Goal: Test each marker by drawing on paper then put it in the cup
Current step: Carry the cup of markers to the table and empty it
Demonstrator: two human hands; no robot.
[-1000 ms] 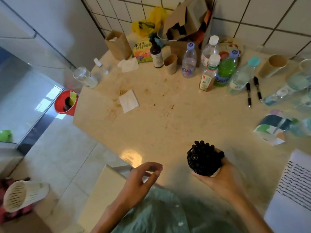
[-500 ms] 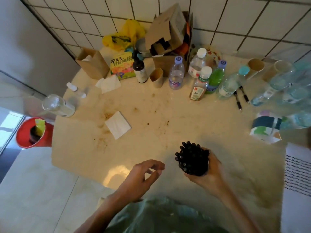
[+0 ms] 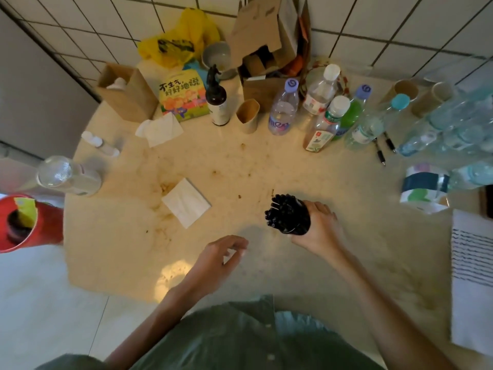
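Observation:
My right hand (image 3: 318, 231) grips a black cup (image 3: 300, 227) packed with several black markers (image 3: 284, 212), tilted with the marker ends pointing left and away. My left hand (image 3: 217, 259) hovers over the table (image 3: 240, 169) just left of the cup, fingers loosely curled and holding nothing. A white paper (image 3: 470, 265) with rows of dark scribbled lines lies at the right edge. Two more black markers (image 3: 384, 148) lie near the bottles at the back right.
Several plastic bottles (image 3: 282, 113), paper cups (image 3: 248, 116), a dark pump bottle (image 3: 217, 102), cardboard boxes (image 3: 269, 36) and a book (image 3: 181, 97) line the back. Tissues (image 3: 185, 206) lie left of centre. A roll of tape (image 3: 424, 186) sits right. A red bucket (image 3: 24, 222) stands on the floor.
The view has swung right. My right hand has carried the cup of markers forward over the table and tilted it leftward. My left hand stays loosely curled beside it.

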